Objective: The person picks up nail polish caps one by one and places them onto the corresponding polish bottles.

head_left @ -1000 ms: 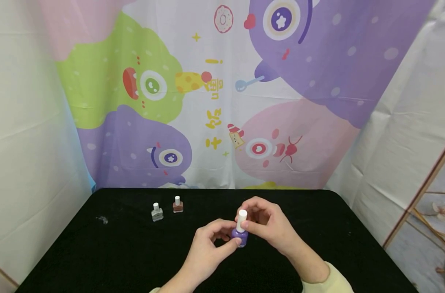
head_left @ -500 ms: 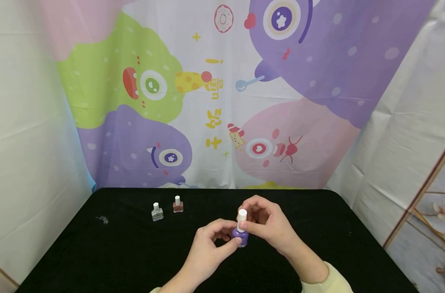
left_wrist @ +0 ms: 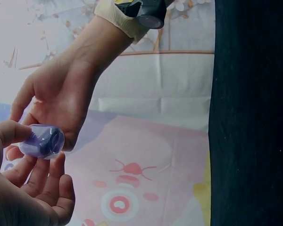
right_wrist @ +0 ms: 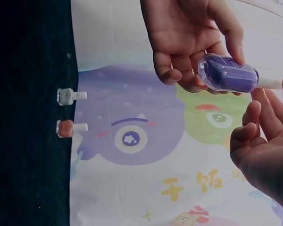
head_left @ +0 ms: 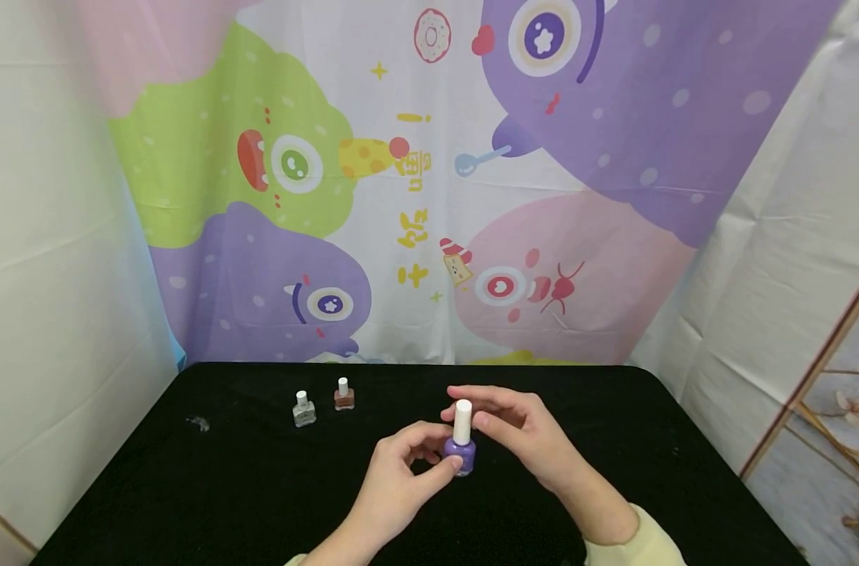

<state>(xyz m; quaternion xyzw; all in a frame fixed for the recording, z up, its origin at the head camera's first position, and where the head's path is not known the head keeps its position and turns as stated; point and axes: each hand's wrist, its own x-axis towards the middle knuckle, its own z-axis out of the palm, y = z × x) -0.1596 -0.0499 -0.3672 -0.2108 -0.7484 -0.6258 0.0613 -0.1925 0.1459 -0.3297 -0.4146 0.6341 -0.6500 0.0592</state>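
Observation:
A bottle of purple nail polish (head_left: 460, 456) with a tall white cap (head_left: 462, 422) stands upright above the black table. My left hand (head_left: 405, 469) pinches its glass body between thumb and fingers; the left wrist view shows the bottle's base (left_wrist: 56, 140) facing that camera. Around the cap, my right hand (head_left: 531, 434) has its fingers spread, the thumb at the near right side and the fingertips behind. In the right wrist view, purple polish (right_wrist: 231, 74) fills the bottle, and the right hand (right_wrist: 269, 150) is close by the cap.
Two more nail polish bottles stand at the table's back left: a clear greyish one (head_left: 304, 412) and a reddish-brown one (head_left: 343, 397). A small shiny scrap (head_left: 199, 424) lies further left. A cartoon-printed curtain (head_left: 415, 330) hangs behind the black table (head_left: 259, 503).
My right fingers have loosened from the white cap and spread apart around it. The bottle, in my left hand, has shifted slightly left.

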